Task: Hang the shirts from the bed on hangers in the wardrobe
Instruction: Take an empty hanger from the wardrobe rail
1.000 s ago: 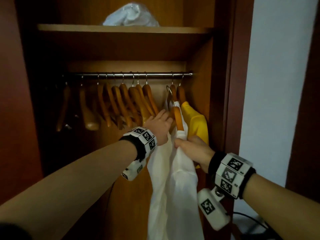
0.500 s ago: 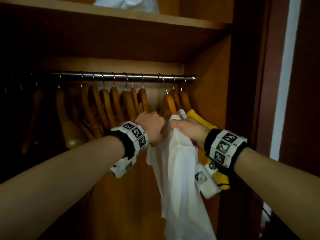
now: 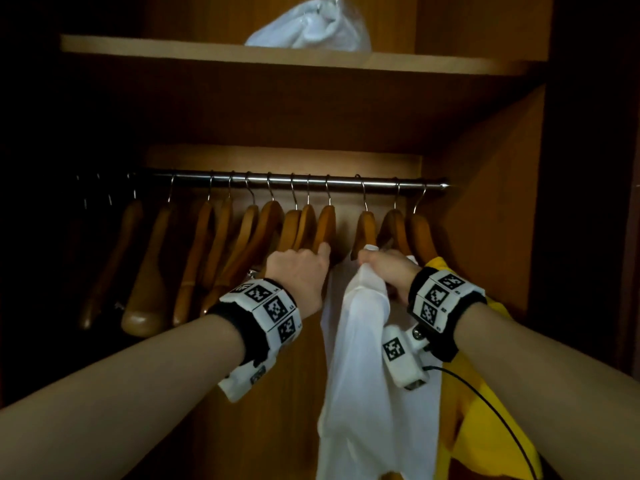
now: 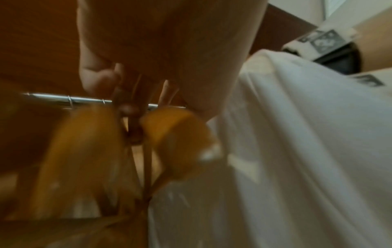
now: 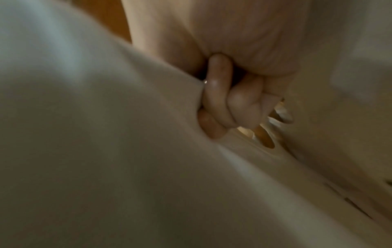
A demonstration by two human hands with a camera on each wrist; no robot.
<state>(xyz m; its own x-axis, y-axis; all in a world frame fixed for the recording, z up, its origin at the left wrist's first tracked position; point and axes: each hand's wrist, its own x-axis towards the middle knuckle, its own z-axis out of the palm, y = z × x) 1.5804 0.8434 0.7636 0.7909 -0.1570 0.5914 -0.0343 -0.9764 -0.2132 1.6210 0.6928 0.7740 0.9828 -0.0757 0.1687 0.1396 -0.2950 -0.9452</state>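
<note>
The right hand point(image 3: 384, 275) has its grip bunched tight on the white shirt point(image 3: 370, 358) near the collar, holding the fabric up at the hanger point(image 3: 367, 226) on the rail point(image 3: 298, 180), probably so the shoulder can settle over the wood. The left hand point(image 3: 301, 271) rests its fingers on the neighbouring bare hangers point(image 3: 311, 226), likely pushing them aside; whether that grip closes round one cannot be told. A yellow shirt point(image 3: 485, 410) already hangs just beside

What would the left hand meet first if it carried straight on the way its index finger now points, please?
The left hand points up and into the wardrobe, its index fingertip at an empty wooden hanger. That hanger comes first, probably already touched; depth is unclear.
</note>
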